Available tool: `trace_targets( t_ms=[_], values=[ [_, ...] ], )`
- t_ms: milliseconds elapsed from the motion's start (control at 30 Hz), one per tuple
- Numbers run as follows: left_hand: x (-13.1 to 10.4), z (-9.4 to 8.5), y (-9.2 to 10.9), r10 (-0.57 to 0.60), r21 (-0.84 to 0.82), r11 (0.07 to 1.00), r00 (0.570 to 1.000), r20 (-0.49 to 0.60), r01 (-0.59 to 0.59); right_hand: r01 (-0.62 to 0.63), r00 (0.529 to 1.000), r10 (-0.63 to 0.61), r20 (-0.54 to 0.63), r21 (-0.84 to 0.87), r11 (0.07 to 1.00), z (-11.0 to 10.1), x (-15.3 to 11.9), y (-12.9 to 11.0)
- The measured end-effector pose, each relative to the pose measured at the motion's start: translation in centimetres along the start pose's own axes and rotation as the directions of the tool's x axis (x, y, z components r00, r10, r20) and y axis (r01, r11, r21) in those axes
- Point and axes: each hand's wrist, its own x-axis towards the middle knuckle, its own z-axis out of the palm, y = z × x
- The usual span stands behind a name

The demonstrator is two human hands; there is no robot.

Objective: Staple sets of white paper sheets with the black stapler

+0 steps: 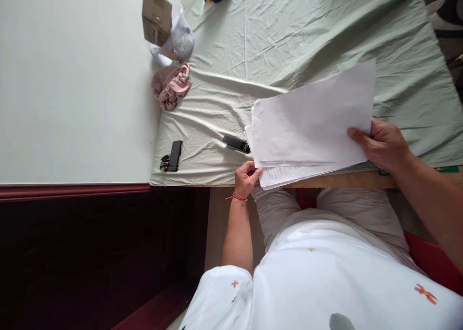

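Note:
A loose stack of white paper sheets (311,122) is held above the front edge of the table. The top sheet is blank, and a lower sheet with printed text shows along the near side. My right hand (385,144) grips the stack's right end, thumb on top and fingers underneath. At the near left corner, my left hand (247,178) is closed in a pinch on the paper edges, a red string around its wrist. Just left of the sheets lies a small black stapler-like object (236,144), partly covered by the paper corner.
A pale green cloth (217,89) covers the table. Toward its left edge lie a black rectangular case (175,155), black binder clips (165,162), a pink crumpled cloth (173,86), a plastic bag (183,38) and a cardboard box (156,16). A white wall (79,79) borders the left side.

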Motion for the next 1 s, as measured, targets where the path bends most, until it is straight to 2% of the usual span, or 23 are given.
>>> trace_targets(
  t_ms=[167, 300, 633, 800, 1000],
  values=[
    [0.15, 0.29, -0.02, 0.029, 0.087, 0.996, 0.996, -0.083, -0.021, 0.016, 1.0, -0.016, -0.011, 0.007, 1.0, 0.1, 0.01, -0.03],
    [0.12, 0.28, 0.13, 0.04, 0.139, 0.99, 0.994, -0.106, -0.025, 0.048, 0.999, -0.048, -0.011, -0.009, 0.999, 0.04, 0.23, 0.47],
    [0.41, 0.14, -0.49, 0.069, 0.046, 0.997, 0.991, -0.113, -0.065, 0.067, 0.998, -0.067, 0.004, -0.065, 0.996, -0.11, 0.36, 0.56],
    [0.69, 0.34, -0.77, -0.01, -0.062, 0.998, 0.996, -0.09, 0.004, 0.07, 0.998, -0.069, 0.011, -0.081, 0.994, -0.2, 0.44, 0.66],
    [0.52, 0.3, -0.69, 0.018, 0.049, 0.999, 0.991, -0.136, -0.011, 0.044, 0.999, -0.043, 0.029, -0.037, 0.998, -0.11, 0.31, 0.27]
  ],
)
